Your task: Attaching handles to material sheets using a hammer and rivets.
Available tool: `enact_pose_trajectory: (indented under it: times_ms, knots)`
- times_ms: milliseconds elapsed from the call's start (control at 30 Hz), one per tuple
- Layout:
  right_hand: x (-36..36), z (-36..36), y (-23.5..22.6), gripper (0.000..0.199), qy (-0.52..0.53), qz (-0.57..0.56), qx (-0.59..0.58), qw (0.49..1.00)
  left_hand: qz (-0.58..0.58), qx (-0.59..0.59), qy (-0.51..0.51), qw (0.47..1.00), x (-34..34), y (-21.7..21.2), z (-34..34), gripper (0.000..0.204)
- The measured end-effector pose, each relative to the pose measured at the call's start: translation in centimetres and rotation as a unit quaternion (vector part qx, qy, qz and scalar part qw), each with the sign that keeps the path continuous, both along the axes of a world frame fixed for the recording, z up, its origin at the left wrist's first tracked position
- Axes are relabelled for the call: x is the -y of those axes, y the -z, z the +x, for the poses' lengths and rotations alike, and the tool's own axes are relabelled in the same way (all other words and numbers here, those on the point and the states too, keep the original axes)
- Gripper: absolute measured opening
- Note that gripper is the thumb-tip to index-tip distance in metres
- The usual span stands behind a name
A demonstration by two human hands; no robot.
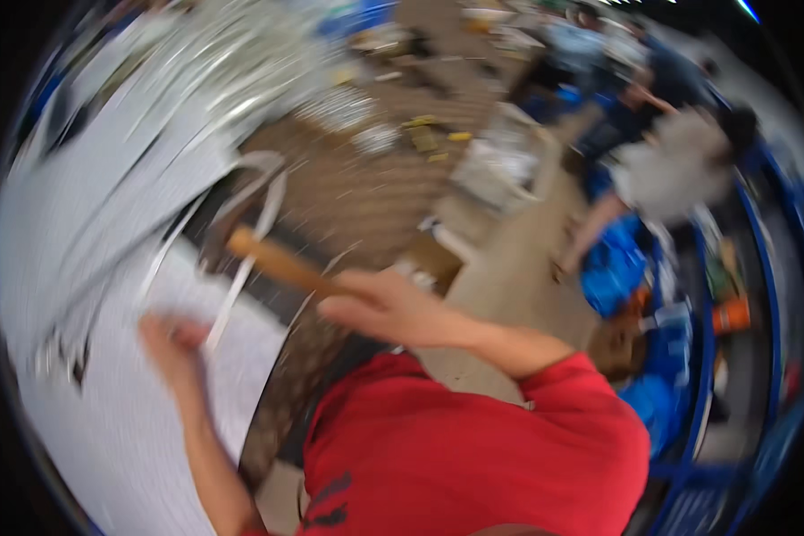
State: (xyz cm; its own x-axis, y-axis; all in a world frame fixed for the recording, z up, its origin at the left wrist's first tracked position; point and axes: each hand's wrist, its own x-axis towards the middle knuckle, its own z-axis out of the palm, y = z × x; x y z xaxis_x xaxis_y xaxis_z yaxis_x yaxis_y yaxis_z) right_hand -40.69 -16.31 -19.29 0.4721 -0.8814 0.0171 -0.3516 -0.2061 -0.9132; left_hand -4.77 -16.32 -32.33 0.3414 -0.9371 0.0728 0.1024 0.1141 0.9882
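Observation:
My right hand [389, 305] is closed around the wooden handle of a hammer [281, 262]. The hammer reaches to the left, and its dark, curved head is smeared by motion. A thin white strip [252, 255] passes by the hammer head and bends down toward my left hand [171, 344]. That hand is low over a white panel [125, 393] on the left, its thumb near the strip's lower end. Blur hides whether its fingers grip the strip. A dark piece [272, 290] lies at the panel's edge.
Shiny clear plastic wrapping [232, 71] spreads at the far left. Brown matting [375, 183] covers the floor ahead, with a pale bin [509, 161] beyond. At the right, a person in a light shirt [674, 165] bends near blue bags [615, 263] and blue shelving [701, 357].

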Motion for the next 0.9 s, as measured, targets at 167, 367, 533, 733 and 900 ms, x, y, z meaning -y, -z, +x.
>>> enact_pose_trajectory:
  times_ms: [167, 367, 533, 733, 900]
  knots:
    - [-1.8, -2.7, 3.4, 0.033, 0.082, 0.365, 0.168, 0.912, -0.049, 0.212, 0.048, 0.975, 2.7, -3.0, 2.5, 0.023]
    - [-0.9, -3.1, 8.9, 0.034, 0.135, 0.371, 0.260, 0.881, -0.028, 0.586, 0.224, 0.778, 4.7, -7.2, 1.9, 0.038]
    - [0.3, -1.7, 9.5, 0.041, 0.191, 0.350, 0.201, 0.895, -0.156, 0.675, 0.314, 0.649, 4.0, -10.5, 0.1, 0.056]
    - [1.8, -2.3, 8.8, 0.047, 0.172, 0.318, 0.072, 0.930, -0.165, 0.708, 0.358, 0.585, 5.3, -12.3, -1.0, 0.072]
    - [0.8, -3.2, 8.4, 0.049, 0.227, 0.003, -0.219, 0.949, -0.076, 0.703, 0.378, 0.597, 7.0, -12.2, -0.8, 0.058]
